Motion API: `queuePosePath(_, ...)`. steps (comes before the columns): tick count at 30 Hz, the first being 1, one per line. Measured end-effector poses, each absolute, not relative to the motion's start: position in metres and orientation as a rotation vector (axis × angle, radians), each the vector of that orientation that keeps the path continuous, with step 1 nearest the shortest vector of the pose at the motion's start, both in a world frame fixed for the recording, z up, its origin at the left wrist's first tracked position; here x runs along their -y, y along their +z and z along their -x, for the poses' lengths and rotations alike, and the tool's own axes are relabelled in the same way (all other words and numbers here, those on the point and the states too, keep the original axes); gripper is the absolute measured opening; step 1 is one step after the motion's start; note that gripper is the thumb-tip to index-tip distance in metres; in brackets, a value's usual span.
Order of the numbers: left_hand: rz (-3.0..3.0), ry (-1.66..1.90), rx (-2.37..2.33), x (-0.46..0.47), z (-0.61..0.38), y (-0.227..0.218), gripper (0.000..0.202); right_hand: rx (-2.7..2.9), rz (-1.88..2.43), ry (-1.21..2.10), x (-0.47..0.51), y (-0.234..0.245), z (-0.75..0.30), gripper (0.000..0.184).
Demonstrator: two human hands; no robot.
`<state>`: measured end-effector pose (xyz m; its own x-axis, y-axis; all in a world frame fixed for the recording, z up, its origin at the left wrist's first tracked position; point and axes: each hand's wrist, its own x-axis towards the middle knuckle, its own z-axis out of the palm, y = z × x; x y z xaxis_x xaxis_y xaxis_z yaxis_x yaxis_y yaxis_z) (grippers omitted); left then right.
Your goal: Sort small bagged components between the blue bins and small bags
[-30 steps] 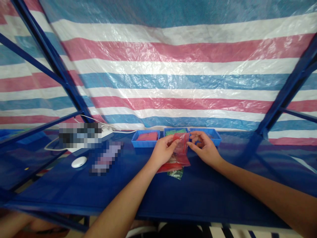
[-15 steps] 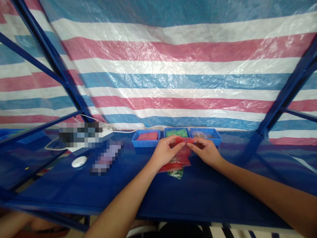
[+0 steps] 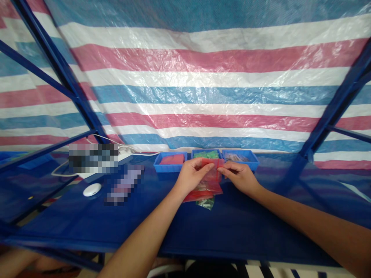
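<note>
Pinching a red plastic bag (image 3: 213,184) by its left part, the left hand (image 3: 191,175) has its grip fastened between thumb and fingers; the right hand (image 3: 241,177) grasps the same bag at its upper right edge, thumb against fingertips; the bag is in front of the trays near the far edge of the blue table (image 3: 232,231). Toward the near edge, a green packet (image 3: 205,203) pokes out beneath the bag; along the far edge stand a tray of pinkish-red pieces (image 3: 170,168), a tray of green packets (image 3: 206,151) and a tray of greyish packets (image 3: 252,163); toward the left edge lies a white oval object (image 3: 92,189).
</note>
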<state>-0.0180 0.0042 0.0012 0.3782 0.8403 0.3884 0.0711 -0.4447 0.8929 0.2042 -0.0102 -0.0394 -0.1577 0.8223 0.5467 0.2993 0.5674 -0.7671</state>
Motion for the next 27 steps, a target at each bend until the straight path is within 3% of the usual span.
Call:
queuePosePath(8, -1.854, 1.167, -0.78, -0.001, 0.018, 0.004, 0.032, 1.782, 0.869, 0.603, 0.011, -0.041, -0.204, 0.023)
queuePosePath(18, -1.64, 1.223, -0.68, -0.008, 0.015, 0.001, 0.03, 1.676, 0.851, 0.91, 0.016, -0.04, -0.198, 0.024)
queuePosePath(21, -1.57, 1.245, -0.616, -0.012, 0.015, -0.003, 0.039, 1.578, 0.881, 0.949, 0.013, -0.04, -0.199, 0.027)
queuePosePath(25, -1.736, 1.198, -0.656, -0.009, 0.018, -0.001, 0.071, 1.525, 0.942, 0.94, 0.006, -0.044, -0.201, 0.031)
queuePosePath(27, -1.905, 1.16, -0.708, -0.006, 0.02, 0.001, 0.07, 1.511, 0.941, 0.949, 0.003, -0.046, -0.202, 0.031)
